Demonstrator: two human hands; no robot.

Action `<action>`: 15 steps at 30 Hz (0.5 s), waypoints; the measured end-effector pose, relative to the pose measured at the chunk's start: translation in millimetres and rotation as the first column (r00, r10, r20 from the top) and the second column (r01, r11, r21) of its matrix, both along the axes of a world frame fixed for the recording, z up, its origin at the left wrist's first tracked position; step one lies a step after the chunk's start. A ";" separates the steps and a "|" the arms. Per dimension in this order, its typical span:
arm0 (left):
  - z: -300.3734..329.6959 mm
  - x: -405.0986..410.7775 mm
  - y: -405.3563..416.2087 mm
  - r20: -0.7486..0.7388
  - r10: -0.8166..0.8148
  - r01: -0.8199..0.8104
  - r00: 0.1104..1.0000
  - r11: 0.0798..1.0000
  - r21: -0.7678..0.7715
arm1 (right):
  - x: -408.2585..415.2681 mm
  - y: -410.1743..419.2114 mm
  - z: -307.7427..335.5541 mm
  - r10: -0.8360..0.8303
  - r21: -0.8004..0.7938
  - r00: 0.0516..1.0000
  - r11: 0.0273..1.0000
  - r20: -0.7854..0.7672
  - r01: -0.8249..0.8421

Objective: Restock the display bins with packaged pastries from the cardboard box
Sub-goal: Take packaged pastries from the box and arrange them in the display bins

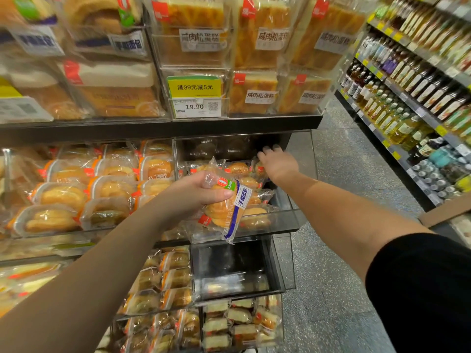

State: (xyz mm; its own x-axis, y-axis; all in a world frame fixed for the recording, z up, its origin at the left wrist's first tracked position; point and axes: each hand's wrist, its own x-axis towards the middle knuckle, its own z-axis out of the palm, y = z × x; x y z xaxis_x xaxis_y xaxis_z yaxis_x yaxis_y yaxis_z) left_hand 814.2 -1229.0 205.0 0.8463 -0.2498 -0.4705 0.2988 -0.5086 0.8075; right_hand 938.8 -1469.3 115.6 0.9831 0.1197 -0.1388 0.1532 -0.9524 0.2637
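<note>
The left hand (201, 192) is pinching a pastry (224, 207) just in front of the bin (293, 215), while the right hand (277, 164), fingers loose and holding nothing, is reaching deep inside, risking dragging stacked packs over the low front lip.

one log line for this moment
left hand: holds pastry pack | right hand: open, reaching into clear bin | pack not yet placed

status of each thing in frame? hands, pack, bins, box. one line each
left hand: gripping a wrapped pastry pack
pastry pack: sealed, held tilted in front of the middle bin
right hand: reaching into the middle bin, fingers over the packs at the back
middle bin: partly filled, dark gap at the back
lower bin: nearly empty
cardboard box: only an edge visible
</note>
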 end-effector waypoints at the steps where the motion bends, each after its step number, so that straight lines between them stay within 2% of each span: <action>1: 0.3 0.4 -0.9 0.011 -0.016 0.016 1.000 1.000 0.026 | -3.3 0.6 2.4 -0.033 0.019 0.999 0.999 0.034 0.032; 4: 0.9 2.5 -1.5 0.058 -0.027 0.019 0.998 0.991 0.135 | -6.9 2.2 8.4 -0.167 0.110 0.986 0.980 -0.009 0.167; 8: 1.6 4.2 0.2 0.057 -0.029 0.022 0.998 0.994 0.110 | -6.4 1.5 6.7 -0.238 0.178 0.965 0.951 -0.106 0.254; 12: 5.5 6.9 6.3 0.073 -0.097 0.094 0.993 0.994 0.048 | -11.5 3.0 10.3 -0.269 0.224 0.943 0.924 -0.198 0.311; 15: 9.8 12.7 5.1 0.158 -0.162 0.137 0.974 0.978 0.156 | -22.9 4.8 24.9 -0.242 0.274 0.939 0.911 -0.245 0.307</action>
State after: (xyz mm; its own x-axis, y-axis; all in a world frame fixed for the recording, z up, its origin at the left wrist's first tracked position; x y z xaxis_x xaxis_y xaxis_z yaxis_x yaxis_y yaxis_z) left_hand 826.9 -1223.9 214.8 0.8746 -0.3201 -0.3641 0.0761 -0.6512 0.7551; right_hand 915.9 -1464.6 140.6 0.9377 -0.0826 -0.3374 -0.1068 -0.9928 -0.0538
